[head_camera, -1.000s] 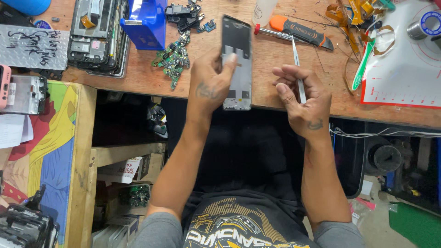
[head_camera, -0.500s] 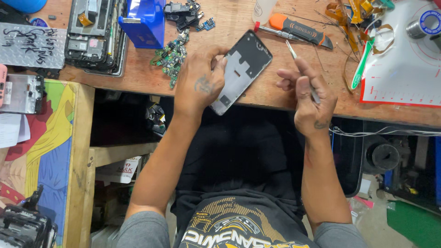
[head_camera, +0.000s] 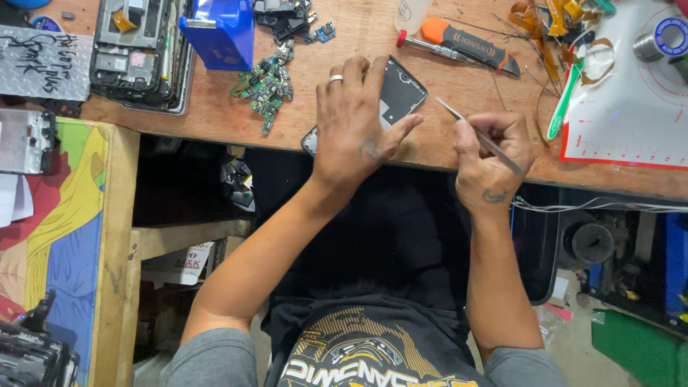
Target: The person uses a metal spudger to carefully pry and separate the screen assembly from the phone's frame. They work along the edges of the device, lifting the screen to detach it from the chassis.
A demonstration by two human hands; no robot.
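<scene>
Left hand [head_camera: 356, 125] lies flat over a dark phone frame [head_camera: 398, 94], pressing it to the wooden counter [head_camera: 358, 36] at its near edge; the frame sits skewed to that edge. Right hand [head_camera: 489, 154] is closed on thin metal tweezers [head_camera: 479, 135], tips just beside the frame. An orange-handled screwdriver [head_camera: 459, 41] lies behind.

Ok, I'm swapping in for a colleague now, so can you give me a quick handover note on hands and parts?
Left hand: pressed flat on the opened phone, which lies tilted at the bench edge.
Right hand: grips tweezers, tips near the phone, apart from it.
Nearby: circuit boards, screwdriver, blue bin.
Done: phone's back is off.
Left: inside work; nothing lifted out yet.
</scene>
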